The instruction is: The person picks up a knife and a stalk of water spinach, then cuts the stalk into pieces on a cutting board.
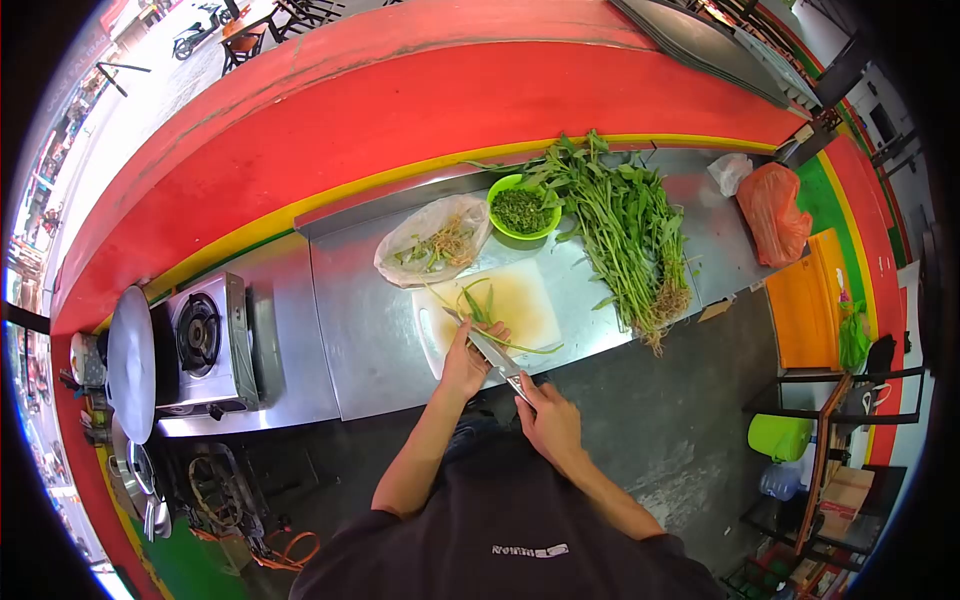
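Observation:
My right hand (552,420) grips the handle of a kitchen knife (491,350), its blade slanting up and left across my left hand. With closed fingers, my left hand (466,366) holds a few leafy green stems (482,302) just behind the blade. Beneath them lies a white cutting board (535,318) with yellowish stains. A clear plastic bag (400,250) with rooty trimmings sits beyond the board. Beside it stands a lime-green bowl (503,187) of chopped greens (521,211). A large pile of long-stemmed leafy greens (625,215), roots still on, spreads to the right.
The steel counter (365,345) runs along a red wall (400,120). A gas stove (205,340) and a large round metal lid (130,365) are at left. An orange plastic bag (775,215) lies at the counter's right end. Shelving (828,450) stands lower right.

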Available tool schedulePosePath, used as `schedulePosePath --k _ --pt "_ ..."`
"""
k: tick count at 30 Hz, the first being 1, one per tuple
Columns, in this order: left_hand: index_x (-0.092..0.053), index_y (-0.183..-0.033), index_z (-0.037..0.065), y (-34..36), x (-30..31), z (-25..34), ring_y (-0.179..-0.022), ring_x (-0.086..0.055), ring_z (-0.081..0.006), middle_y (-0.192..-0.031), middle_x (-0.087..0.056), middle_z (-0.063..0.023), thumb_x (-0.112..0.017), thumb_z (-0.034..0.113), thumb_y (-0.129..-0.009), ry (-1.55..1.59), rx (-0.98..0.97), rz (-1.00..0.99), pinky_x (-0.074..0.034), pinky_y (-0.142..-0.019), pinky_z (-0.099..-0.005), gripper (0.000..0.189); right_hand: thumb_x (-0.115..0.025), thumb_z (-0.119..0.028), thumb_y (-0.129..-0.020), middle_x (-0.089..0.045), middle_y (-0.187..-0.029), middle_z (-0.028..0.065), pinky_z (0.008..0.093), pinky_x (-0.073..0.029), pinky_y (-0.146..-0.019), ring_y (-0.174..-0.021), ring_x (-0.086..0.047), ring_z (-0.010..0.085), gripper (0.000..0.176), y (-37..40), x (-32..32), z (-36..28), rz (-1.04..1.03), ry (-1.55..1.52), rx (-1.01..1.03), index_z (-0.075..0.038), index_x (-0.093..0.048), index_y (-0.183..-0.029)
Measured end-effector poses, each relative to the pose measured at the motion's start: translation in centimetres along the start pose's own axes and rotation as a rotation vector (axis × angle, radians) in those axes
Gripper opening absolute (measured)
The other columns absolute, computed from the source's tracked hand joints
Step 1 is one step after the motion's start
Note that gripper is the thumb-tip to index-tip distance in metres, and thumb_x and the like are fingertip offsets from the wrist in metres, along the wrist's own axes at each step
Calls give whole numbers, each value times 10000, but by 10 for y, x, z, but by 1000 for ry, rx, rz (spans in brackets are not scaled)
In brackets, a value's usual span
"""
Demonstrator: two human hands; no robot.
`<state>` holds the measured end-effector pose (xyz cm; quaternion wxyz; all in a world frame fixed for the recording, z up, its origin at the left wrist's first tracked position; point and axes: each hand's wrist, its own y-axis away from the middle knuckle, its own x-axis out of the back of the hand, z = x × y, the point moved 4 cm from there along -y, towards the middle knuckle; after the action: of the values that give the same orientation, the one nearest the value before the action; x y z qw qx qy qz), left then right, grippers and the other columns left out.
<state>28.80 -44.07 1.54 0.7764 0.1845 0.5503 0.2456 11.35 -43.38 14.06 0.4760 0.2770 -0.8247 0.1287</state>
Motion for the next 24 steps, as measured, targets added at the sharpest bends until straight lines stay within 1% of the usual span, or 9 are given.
schedulePosePath --k 2,9,13,14,15,17,18,20,24 --pt "-471 -1181 97 -9 4 -4 -1197 -612 -373 -1247 -627 -228 -481 449 -1043 8 17 3 -497 -1012 -482 378 -681 -212 -905 -603 -786 102 457 -492 -567 -657 -631 326 419 4 2 7 34 -56 -22 -118 -644 -1312" --pt "-453 -1189 105 -5 -20 -5 -1211 -594 -385 -1267 -575 -208 -495 484 -1029 -62 -14 26 -506 -988 -491 413 -700 -201 -886 -611 -786 106 438 -501 -568 -637 -632 322 421 13 5 19 82 -81 -52 -110 -657 -1294" --pt "-456 -1185 69 -13 -17 -7 -1160 -628 -363 -1197 -591 -169 -580 423 -1009 -119 -68 61 -508 -985 -491 415 -714 -200 -872 -621 -783 111 436 -505 -573 -637 -641 325 404 18 -2 29 99 -121 -62 -104 -676 -1263" --pt "-468 -1192 52 -16 -15 -6 -1138 -646 -343 -1178 -621 -163 -584 344 -1021 -123 -70 23 -525 -978 -490 357 -718 -199 -868 -624 -783 115 436 -507 -577 -643 -644 330 396 19 -4 31 95 -132 -73 -101 -683 -1250" --pt "-468 -1192 52 -16 -17 -7 -1138 -646 -343 -1178 -621 -163 -584 344 -1021 -126 -72 24 -525 -978 -490 357 -718 -199 -868 -624 -783 115 436 -507 -577 -643 -644 330 396 19 -7 32 95 -135 -73 -101 -683 -1250" --pt "-478 -1198 41 -16 -22 -8 -1129 -657 -333 -1194 -646 -173 -555 265 -1040 -216 -134 13 -549 -965 -474 285 -725 -189 -856 -631 -790 127 440 -508 -584 -664 -651 347 344 20 -8 34 160 -160 -63 -78 -696 -1180" --pt "-478 -1184 31 -16 -24 -8 -1124 -663 -329 -1242 -638 -205 -535 205 -1048 -179 -128 26 -566 -956 -452 228 -725 -189 -856 -631 -790 127 440 -508 -584 -664 -651 347 344 20 -8 34 162 -162 -65 -78 -696 -1180" --pt "-473 -1186 26 -13 -28 -10 -1123 -664 -332 -1250 -634 -217 -539 209 -1047 -189 -154 17 -564 -963 -449 240 -721 -178 -855 -649 -821 145 451 -513 -609 -695 -657 368 265 19 -9 35 168 -218 -83 -56 -688 -1087" --pt "-454 -1221 6 -14 -26 -14 -1149 -652 -340 -1274 -617 -249 -545 216 -1044 -168 -209 29 -555 -984 -447 290 -709 -167 -858 -660 -842 153 457 -516 -633 -717 -662 375 219 19 -16 38 232 -291 -43 -45 -664 -1034"
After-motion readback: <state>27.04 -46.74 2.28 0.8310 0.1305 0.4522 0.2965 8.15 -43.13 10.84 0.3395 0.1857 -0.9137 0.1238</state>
